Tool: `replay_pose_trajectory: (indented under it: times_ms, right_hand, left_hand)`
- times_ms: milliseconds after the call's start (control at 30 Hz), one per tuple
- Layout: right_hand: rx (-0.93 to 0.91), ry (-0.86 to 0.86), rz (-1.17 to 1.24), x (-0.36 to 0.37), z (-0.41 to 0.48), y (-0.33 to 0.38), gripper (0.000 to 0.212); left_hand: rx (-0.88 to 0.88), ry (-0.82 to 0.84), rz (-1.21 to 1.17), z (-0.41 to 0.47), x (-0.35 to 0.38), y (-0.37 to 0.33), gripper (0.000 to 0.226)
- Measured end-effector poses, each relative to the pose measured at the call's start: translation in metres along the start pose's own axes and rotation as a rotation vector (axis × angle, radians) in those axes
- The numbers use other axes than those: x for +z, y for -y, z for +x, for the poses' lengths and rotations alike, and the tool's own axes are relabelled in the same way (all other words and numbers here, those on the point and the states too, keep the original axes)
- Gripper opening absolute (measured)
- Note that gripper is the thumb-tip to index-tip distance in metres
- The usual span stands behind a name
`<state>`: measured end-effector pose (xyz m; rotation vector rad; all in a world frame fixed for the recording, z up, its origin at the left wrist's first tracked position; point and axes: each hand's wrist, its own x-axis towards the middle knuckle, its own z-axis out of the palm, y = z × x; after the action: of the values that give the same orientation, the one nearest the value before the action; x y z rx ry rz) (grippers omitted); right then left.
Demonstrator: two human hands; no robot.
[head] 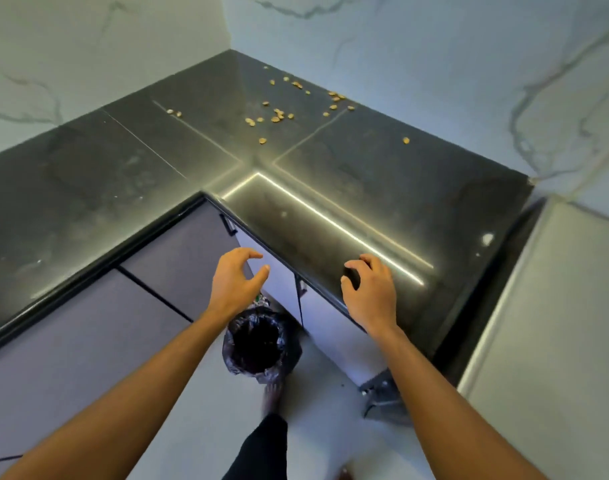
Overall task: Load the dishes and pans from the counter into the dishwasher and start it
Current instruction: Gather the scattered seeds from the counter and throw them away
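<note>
At the counter (330,233) edge, left hand (235,282) and right hand (372,292) hover loosely curled, empty; no dishes visible to grip.

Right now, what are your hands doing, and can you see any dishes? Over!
Left hand empty, over cabinet doors. Right hand empty, at countertop edge. No dishes or pans in view. Yellowish bits on countertop, lined bin on floor.

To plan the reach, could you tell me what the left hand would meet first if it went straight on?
Likely the front edge of the counter, just ahead of the left hand; depth is unclear.
</note>
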<state>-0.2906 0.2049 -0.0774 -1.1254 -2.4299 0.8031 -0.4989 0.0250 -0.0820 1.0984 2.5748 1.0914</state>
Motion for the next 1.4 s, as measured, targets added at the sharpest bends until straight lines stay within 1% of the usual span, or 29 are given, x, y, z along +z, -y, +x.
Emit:
replay_pose_trajectory:
  times_ms: [100, 200, 333, 400, 500, 600, 700, 833, 900, 1000, 1100, 1167, 1233, 1400]
  right_hand:
    - [-0.011, -0.021, -0.043, 0.021, 0.039, 0.015, 0.031]
    - [-0.018, -0.013, -0.065, 0.046, 0.099, 0.042, 0.031]
    - [-0.012, -0.023, -0.076, 0.076, 0.167, 0.077, 0.033]
    - [-0.021, -0.016, -0.099, 0.099, 0.216, 0.094, 0.034]
    - [-0.05, -0.043, -0.099, 0.115, 0.265, 0.111, 0.033]
    - [-0.011, -0.1, -0.097, 0.129, 0.322, 0.119, 0.033]
    - [0.041, -0.131, -0.1, 0.134, 0.372, 0.116, 0.037]
    - [0.096, -0.168, -0.105, 0.135, 0.4, 0.115, 0.041]
    - [0.112, -0.176, -0.114, 0.137, 0.403, 0.114, 0.041]
    - [0.102, -0.205, -0.099, 0.138, 0.401, 0.114, 0.039]
    - [0.092, -0.208, -0.088, 0.138, 0.401, 0.114, 0.039]
    - [0.099, -0.203, -0.082, 0.138, 0.401, 0.114, 0.038]
    - [0.097, -0.191, -0.087, 0.138, 0.401, 0.115, 0.039]
    - [0.102, -0.192, -0.067, 0.135, 0.399, 0.116, 0.04]
  left_hand:
    - [0.061, 0.011, 0.083, 0.05, -0.005, 0.008, 0.036]
    - [0.111, 0.05, 0.143, 0.129, -0.012, 0.026, 0.045]
    - [0.1, 0.066, 0.177, 0.222, -0.014, 0.054, 0.062]
    - [0.069, 0.083, 0.161, 0.278, -0.012, 0.068, 0.071]
    - [0.08, 0.061, 0.167, 0.328, -0.007, 0.071, 0.083]
    - [0.037, 0.046, 0.183, 0.388, 0.006, 0.072, 0.1]
    - [0.008, 0.077, 0.227, 0.449, 0.022, 0.067, 0.111]
    - [0.056, 0.128, 0.271, 0.504, 0.044, 0.058, 0.116]
    - [0.081, 0.153, 0.293, 0.529, 0.057, 0.05, 0.11]
    - [0.141, 0.186, 0.317, 0.554, 0.073, 0.039, 0.088]
    - [0.294, 0.19, 0.196, 0.555, 0.076, 0.035, 0.058]
    - [0.335, 0.189, 0.08, 0.55, 0.073, 0.037, 0.037]
    - [0.336, 0.186, 0.009, 0.544, 0.07, 0.04, 0.027]
    - [0.391, 0.18, -0.06, 0.519, 0.072, 0.032, 0.005]
